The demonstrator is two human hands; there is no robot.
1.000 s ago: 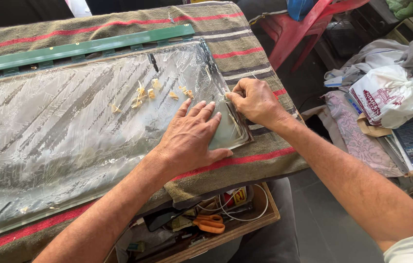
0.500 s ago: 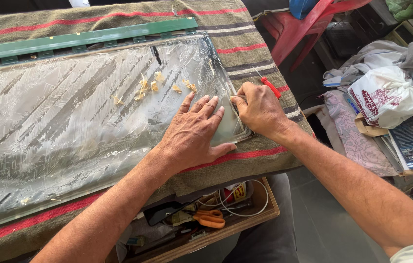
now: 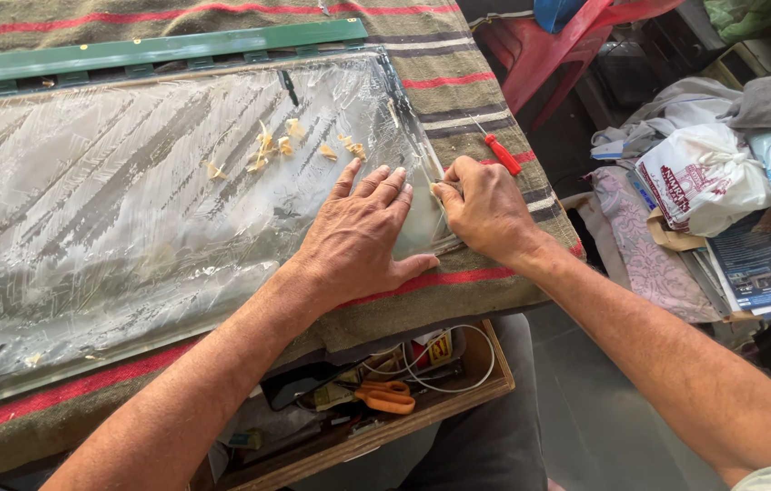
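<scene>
Plastic-wrapped panel (image 3: 158, 209) lies on the striped blanket (image 3: 458, 82). Left hand (image 3: 353, 241) presses flat, open, on the panel's right end. Right hand (image 3: 485, 209) pinches the panel's right edge.

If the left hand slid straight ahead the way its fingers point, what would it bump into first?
The left hand lies flat on the clear panel, fingers pointing up-right. Going straight on, it would probably first reach the panel's right edge, then the red-handled screwdriver on the striped blanket.
</scene>
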